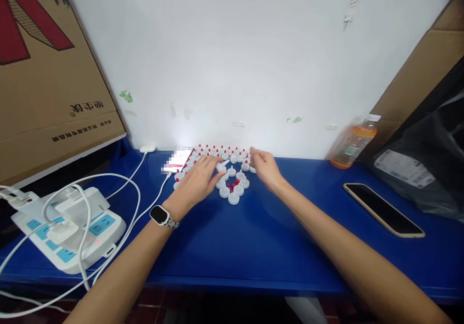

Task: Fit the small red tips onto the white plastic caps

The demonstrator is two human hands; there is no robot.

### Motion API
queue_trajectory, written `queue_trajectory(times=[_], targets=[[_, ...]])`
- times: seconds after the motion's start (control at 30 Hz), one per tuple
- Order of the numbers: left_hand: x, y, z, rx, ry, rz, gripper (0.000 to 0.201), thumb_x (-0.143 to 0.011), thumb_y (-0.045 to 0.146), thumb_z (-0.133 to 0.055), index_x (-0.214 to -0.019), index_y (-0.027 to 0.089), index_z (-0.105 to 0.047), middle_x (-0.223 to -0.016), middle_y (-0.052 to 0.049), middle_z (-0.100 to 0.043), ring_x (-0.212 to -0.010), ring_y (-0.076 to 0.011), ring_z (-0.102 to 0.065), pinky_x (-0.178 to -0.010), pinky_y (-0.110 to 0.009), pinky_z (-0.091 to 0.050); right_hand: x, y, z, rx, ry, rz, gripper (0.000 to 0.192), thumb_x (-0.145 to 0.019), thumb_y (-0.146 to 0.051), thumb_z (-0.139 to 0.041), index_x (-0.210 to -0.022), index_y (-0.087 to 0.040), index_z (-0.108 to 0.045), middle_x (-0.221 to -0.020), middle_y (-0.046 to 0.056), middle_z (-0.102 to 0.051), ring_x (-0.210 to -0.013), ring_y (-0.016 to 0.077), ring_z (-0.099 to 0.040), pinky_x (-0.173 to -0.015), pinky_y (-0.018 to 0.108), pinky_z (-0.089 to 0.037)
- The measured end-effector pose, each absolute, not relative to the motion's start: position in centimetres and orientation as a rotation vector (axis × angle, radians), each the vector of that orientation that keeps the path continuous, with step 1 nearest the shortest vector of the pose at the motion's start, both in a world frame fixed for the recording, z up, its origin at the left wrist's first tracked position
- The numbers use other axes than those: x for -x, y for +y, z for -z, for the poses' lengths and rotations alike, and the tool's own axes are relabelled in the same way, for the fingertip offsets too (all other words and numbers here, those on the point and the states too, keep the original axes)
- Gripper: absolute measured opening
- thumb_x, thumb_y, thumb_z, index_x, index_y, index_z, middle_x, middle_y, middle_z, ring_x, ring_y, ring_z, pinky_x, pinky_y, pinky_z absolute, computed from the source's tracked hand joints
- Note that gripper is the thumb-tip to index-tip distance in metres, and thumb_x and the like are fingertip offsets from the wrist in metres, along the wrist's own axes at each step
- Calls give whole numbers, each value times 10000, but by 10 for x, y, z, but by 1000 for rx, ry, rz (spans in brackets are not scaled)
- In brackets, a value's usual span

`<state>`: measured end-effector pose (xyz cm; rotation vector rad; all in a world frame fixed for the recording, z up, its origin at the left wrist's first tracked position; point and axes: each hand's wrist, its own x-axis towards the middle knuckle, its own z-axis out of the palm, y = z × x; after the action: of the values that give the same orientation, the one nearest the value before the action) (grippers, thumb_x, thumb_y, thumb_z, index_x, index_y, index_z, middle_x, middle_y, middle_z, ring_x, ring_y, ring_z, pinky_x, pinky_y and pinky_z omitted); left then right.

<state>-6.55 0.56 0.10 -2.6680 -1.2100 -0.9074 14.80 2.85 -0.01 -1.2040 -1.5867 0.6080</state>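
My left hand [199,179], with a watch on its wrist, pinches a white plastic nozzle cap [222,165] that is tilted on its side. My right hand [265,168] is closed at the right end of the group, its fingertips beside a white cap [253,169]; what they hold, if anything, is hidden. Between the hands stand several white round caps [234,198] with upright spouts and no red tip. Small loose red tips [234,186] lie in the middle of them. Behind, rows of white caps with red tips [229,150] line the wall.
A lit phone [177,161] on a cable lies left of the caps. A power strip [90,232] with looping white cables fills the left side. To the right are a dark phone [383,210], a tilted drink bottle [355,143] and a grey plastic bag [420,160]. Cardboard [54,87] stands left.
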Motion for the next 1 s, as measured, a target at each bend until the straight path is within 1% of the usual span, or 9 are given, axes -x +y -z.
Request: queue_trajectory(times=[0.07,0.13,0.27,0.33,0.43,0.6,0.67,0.87,1.0], targets=[[67,11,3,2706,-1231,878,303,-1014,373,-444,-1246,197,-526,-1185,-108,-623,-1143,-279,-544,-1000,-446,-457,-154,31,1,1219,-1671,-527,497,-959,-553,-411,-594,-218,-375,-515,-38,-370,-504,117,-343,-505,272,-269],[66,16,7,2775,-1188,878,312,-1009,358,-457,-1274,207,-523,-1207,-98,-622,-1150,-265,-546,-1012,-428,-455,-154,30,5,1204,-1885,-434,390,-944,-436,-486,-635,-199,-480,-572,-30,-465,-563,124,-423,-567,267,-312],[68,17,10,2750,-1221,965,326,-1007,345,-457,-1295,205,-515,-1233,-97,-624,-1161,-262,-540,-1023,-426,-447,-147,24,11,1204,-2155,-255,130,-849,-316,-631,-833,-200,-687,-740,5,-604,-767,169,-550,-751,298,-378],[71,16,9,2720,-1297,973,328,-995,346,-479,-1291,209,-513,-1223,-98,-626,-1155,-266,-545,-1001,-427,-458,-144,22,9,1190,-2124,-282,166,-845,-326,-647,-945,-210,-710,-768,6,-614,-796,174,-560,-783,309,-390],[73,14,8,2691,-1387,958,318,-963,352,-535,-1247,209,-522,-1155,-100,-624,-1083,-269,-571,-927,-420,-487,-138,21,2,1067,-2002,-480,253,-873,-346,-621,-1074,-200,-671,-792,-2,-644,-719,146,-546,-724,283,-416],[72,14,6,2678,-1432,1029,268,-926,375,-604,-1141,222,-557,-1080,-69,-638,-1012,-250,-582,-879,-395,-489,-123,31,-6,952,-1840,-683,193,-852,-367,-632,-815,-178,-650,-766,17,-673,-668,136,-562,-636,265,-436],[78,14,3,2648,-1473,1056,296,-917,391,-618,-1148,216,-559,-1101,-70,-640,-1017,-249,-584,-882,-392,-486,-117,38,-9,965,-1825,-684,185,-842,-351,-636,-796,-172,-651,-768,29,-685,-675,142,-578,-639,269,-445],[112,14,-8,2512,-1651,821,144,-916,351,-591,-895,215,-636,-955,-61,-640,-989,-274,-572,-856,-408,-465,-97,66,-4,1033,-2164,-493,83,-828,-215,-620,-787,-177,-681,-757,22,-706,-687,150,-608,-668,269,-430],[123,17,-6,2560,-1723,752,125,-900,322,-596,-920,215,-659,-965,-64,-657,-989,-275,-585,-847,-406,-463,-84,76,2,1066,-2438,-289,71,-774,-169,-654,-717,-193,-690,-712,17,-694,-666,165,-601,-683,286,-393]])
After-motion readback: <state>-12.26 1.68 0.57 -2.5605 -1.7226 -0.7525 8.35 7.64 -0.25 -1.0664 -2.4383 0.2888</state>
